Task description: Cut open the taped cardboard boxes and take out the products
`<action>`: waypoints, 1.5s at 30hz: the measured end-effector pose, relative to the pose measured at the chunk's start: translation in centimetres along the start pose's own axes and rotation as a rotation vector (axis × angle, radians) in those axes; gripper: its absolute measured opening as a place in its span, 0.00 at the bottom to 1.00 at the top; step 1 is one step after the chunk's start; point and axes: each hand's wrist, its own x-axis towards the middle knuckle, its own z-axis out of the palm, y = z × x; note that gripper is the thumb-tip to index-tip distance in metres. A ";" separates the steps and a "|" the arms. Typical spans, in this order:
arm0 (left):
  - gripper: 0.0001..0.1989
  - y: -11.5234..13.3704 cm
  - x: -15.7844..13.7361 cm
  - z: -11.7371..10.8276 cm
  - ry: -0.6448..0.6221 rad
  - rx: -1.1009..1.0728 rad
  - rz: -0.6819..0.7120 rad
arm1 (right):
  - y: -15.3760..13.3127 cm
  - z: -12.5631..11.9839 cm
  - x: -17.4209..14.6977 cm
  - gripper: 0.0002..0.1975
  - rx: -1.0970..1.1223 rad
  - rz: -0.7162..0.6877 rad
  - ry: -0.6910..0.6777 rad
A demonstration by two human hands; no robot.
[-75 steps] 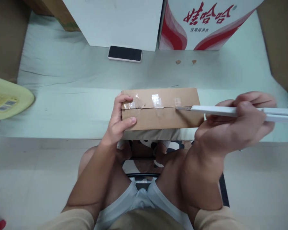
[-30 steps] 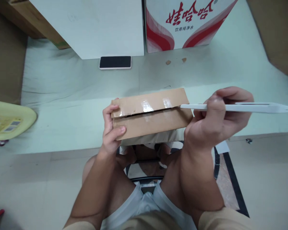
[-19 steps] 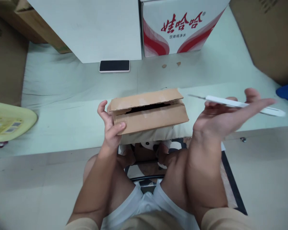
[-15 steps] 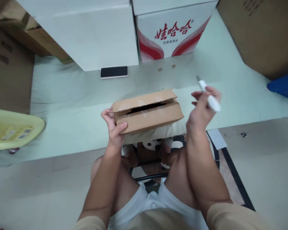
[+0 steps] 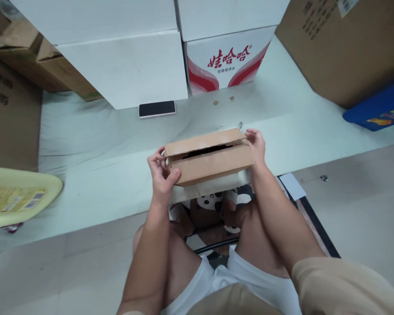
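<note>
A small brown cardboard box is at the front edge of the cloth-covered table, its lid slightly raised with a dark gap along the front. My left hand grips the box's left end, thumb on the front face and fingers behind. At the right end, my right hand is against the box, its fingertips curled near the corner and its thumb hidden. Just behind the box's right rear corner shows a thin grey tip; the rest of that object is hidden.
A phone lies before white cartons and a red-lettered carton. Two small brown scraps lie nearby. A yellow bottle stands left, a blue package and a large brown carton right.
My right hand has moved left from beside the box to its right end. The white tool it held is no longer seen in it. The box appears slightly lower and further right in view.
</note>
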 end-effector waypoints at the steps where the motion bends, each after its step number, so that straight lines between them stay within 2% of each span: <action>1: 0.36 0.1 0.0 0.1 -0.005 -0.027 -0.009 | -0.5 -0.1 -0.1 0.19 0.098 0.037 0.078; 3: 0.33 0.6 0.1 0.3 0.007 -0.091 -0.046 | -2.1 -0.4 -0.8 0.14 0.295 0.088 0.185; 6: 0.26 1.5 0.3 0.2 0.057 -0.158 -0.106 | -5.2 -0.8 -2.5 0.20 0.488 0.052 0.184; 10: 0.19 2.7 0.9 -1.5 0.151 -0.133 -0.078 | -8.4 -0.8 -4.5 0.25 0.495 -0.111 -0.011; 15: 0.14 4.0 1.5 -4.1 0.218 -0.069 -0.001 | -9.6 -0.4 -5.2 0.39 0.485 -0.252 -0.392; 17: 0.14 4.2 1.4 -4.7 0.189 -0.002 -0.005 | -9.6 -0.5 -5.2 0.44 0.471 -0.277 -0.487; 19: 0.15 4.2 1.3 -5.3 0.124 0.078 0.013 | -9.7 -0.8 -5.2 0.45 0.427 -0.298 -0.528; 21: 0.18 4.2 1.1 -5.8 0.009 0.154 0.040 | -9.9 -1.2 -5.2 0.43 0.353 -0.306 -0.553; 23: 0.23 4.1 1.1 -6.2 -0.110 0.193 0.064 | -10.1 -1.6 -5.1 0.36 0.284 -0.327 -0.569; 25: 0.26 4.0 1.0 -6.5 -0.180 0.208 0.071 | -10.3 -1.8 -5.0 0.25 0.246 -0.384 -0.576; 27: 0.27 4.0 1.0 -6.5 -0.194 0.222 0.079 | -10.5 -2.0 -5.0 0.18 0.234 -0.453 -0.574; 32: 0.27 3.8 1.1 -6.2 -0.163 0.256 0.107 | -11.1 -2.5 -5.7 0.17 0.172 -0.498 -0.599; 37: 0.22 4.2 0.9 -4.6 -0.054 0.221 0.133 | -11.5 -3.0 -6.3 0.21 0.172 -0.471 -0.584; 40: 0.20 5.0 0.9 -3.3 -0.002 0.139 0.119 | -11.5 -2.7 -6.5 0.23 0.199 -0.451 -0.468; 45: 0.25 5.7 1.0 -2.1 0.031 0.034 0.150 | -11.6 -2.2 -6.7 0.22 0.224 -0.430 -0.193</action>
